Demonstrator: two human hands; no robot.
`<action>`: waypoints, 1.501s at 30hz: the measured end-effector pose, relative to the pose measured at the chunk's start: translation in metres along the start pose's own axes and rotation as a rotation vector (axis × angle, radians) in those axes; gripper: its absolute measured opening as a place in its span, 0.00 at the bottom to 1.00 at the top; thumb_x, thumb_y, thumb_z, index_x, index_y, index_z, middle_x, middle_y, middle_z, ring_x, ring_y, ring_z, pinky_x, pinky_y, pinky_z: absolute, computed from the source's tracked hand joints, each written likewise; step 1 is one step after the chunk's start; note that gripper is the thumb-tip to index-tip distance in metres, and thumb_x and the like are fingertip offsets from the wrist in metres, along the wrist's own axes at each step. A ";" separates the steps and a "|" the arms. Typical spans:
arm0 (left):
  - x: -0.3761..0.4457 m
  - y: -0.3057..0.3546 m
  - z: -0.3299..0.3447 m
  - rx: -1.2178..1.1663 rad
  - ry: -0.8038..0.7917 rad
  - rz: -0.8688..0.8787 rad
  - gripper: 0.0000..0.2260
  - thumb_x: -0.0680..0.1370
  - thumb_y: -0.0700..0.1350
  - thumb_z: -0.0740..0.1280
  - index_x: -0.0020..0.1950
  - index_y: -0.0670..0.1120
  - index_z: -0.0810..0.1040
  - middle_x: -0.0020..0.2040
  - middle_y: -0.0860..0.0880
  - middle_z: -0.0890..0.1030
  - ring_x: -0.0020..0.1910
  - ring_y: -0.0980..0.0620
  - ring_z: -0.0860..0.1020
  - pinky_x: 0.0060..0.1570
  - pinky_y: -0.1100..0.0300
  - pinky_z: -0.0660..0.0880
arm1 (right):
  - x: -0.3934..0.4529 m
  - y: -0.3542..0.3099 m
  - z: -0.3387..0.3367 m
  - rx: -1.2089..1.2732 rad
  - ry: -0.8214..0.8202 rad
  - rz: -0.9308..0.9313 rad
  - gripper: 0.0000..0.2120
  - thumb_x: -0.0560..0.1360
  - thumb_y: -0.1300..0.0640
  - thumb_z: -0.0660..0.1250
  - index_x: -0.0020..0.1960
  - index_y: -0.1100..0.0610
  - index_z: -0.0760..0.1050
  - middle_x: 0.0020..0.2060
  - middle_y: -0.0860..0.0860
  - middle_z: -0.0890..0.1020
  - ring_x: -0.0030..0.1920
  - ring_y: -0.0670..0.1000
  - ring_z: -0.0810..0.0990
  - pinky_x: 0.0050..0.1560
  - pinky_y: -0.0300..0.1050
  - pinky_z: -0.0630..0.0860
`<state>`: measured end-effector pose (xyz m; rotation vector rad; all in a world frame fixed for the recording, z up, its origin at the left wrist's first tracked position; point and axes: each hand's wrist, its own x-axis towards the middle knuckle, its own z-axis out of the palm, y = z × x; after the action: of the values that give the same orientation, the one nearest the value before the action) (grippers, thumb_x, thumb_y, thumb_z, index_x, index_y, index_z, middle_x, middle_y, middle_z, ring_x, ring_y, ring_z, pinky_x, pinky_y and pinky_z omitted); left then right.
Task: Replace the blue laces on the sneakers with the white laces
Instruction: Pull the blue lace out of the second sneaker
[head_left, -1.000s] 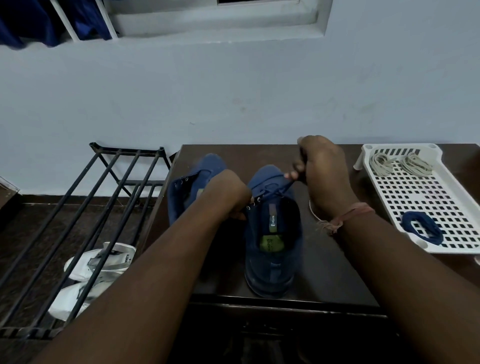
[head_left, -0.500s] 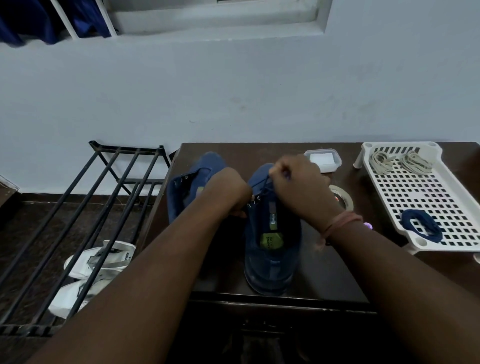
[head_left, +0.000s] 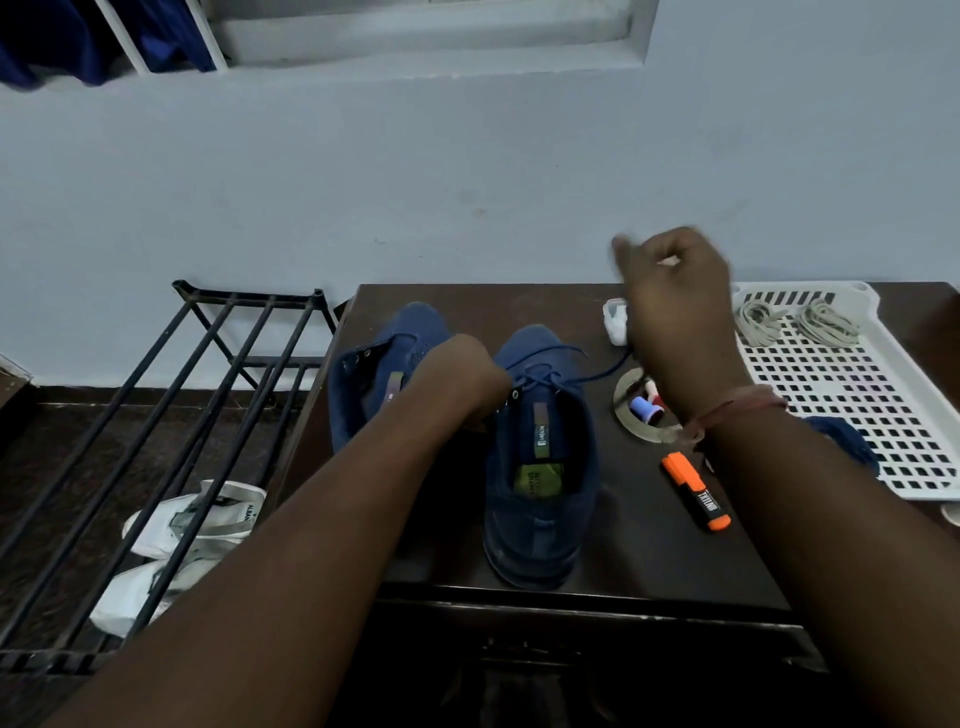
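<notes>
At the lower centre of the frame, the right-hand sneaker (head_left: 540, 467) stands on the dark table (head_left: 639, 561), heel toward the camera. Its green insole label is too blurred to read. Beside it, the orange highlighter (head_left: 696, 491) carries black lettering I cannot make out.

At mid-frame, the left hand (head_left: 462, 374) rests at the sneaker's collar; its grip is hidden. The blue lace (head_left: 566, 371) runs taut from the upper eyelets toward the raised right hand (head_left: 675, 306), whose curled fingers pinch its far end. The lace looks light and limp, so it is best taken near the tip and drawn straight.

The second sneaker (head_left: 384, 364) stands at centre left. In the white tray (head_left: 883, 415), right, lie 2 coiled white laces (head_left: 795, 322) and a removed blue lace (head_left: 844, 439).
</notes>
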<state>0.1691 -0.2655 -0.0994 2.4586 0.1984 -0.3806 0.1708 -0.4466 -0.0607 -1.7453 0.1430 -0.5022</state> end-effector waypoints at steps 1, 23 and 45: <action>0.001 0.002 0.001 -0.032 0.067 -0.006 0.07 0.77 0.44 0.68 0.49 0.42 0.83 0.45 0.45 0.83 0.44 0.45 0.82 0.41 0.55 0.80 | -0.005 0.007 0.000 -0.215 -0.125 -0.008 0.13 0.74 0.45 0.69 0.42 0.53 0.70 0.33 0.50 0.76 0.34 0.53 0.78 0.35 0.41 0.69; 0.009 -0.011 0.043 0.528 0.502 0.675 0.11 0.72 0.42 0.71 0.53 0.53 0.85 0.52 0.46 0.78 0.48 0.43 0.73 0.41 0.52 0.73 | -0.016 0.065 0.011 -0.709 -0.414 0.201 0.04 0.72 0.56 0.69 0.41 0.57 0.77 0.39 0.55 0.82 0.42 0.55 0.81 0.45 0.48 0.80; -0.010 0.016 0.040 0.430 0.377 0.272 0.07 0.75 0.60 0.69 0.49 0.61 0.83 0.48 0.56 0.78 0.57 0.48 0.73 0.50 0.49 0.60 | -0.016 0.049 0.009 -0.734 -0.499 0.299 0.03 0.72 0.60 0.66 0.42 0.60 0.74 0.34 0.55 0.75 0.38 0.55 0.76 0.37 0.43 0.71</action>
<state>0.1543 -0.3033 -0.1169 2.9153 -0.0741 0.1834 0.1684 -0.4448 -0.1130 -2.4528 0.2469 0.2570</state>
